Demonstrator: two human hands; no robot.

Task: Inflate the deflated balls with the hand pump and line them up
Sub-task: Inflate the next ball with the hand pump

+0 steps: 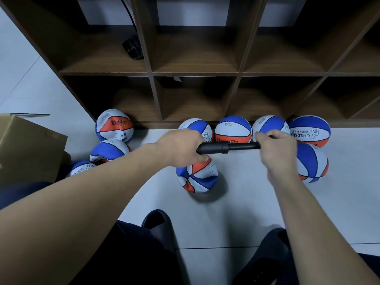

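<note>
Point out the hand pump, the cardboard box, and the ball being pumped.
hand pump (218,148): head view, on the thick black barrel between the hands.
cardboard box (28,149): head view, on its brown top.
ball being pumped (198,177): head view, on its dented front panels.

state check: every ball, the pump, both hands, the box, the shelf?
Black plastic hand pump: held level, both hands on it.
Left hand: grip round pump barrel.
Right hand: grip round pump handle end.
Blue, white and orange ball under the pump: crumpled, partly flat.
Four balls along the shelf base: round, in a row.
Brown cardboard box: flap open.
</note>
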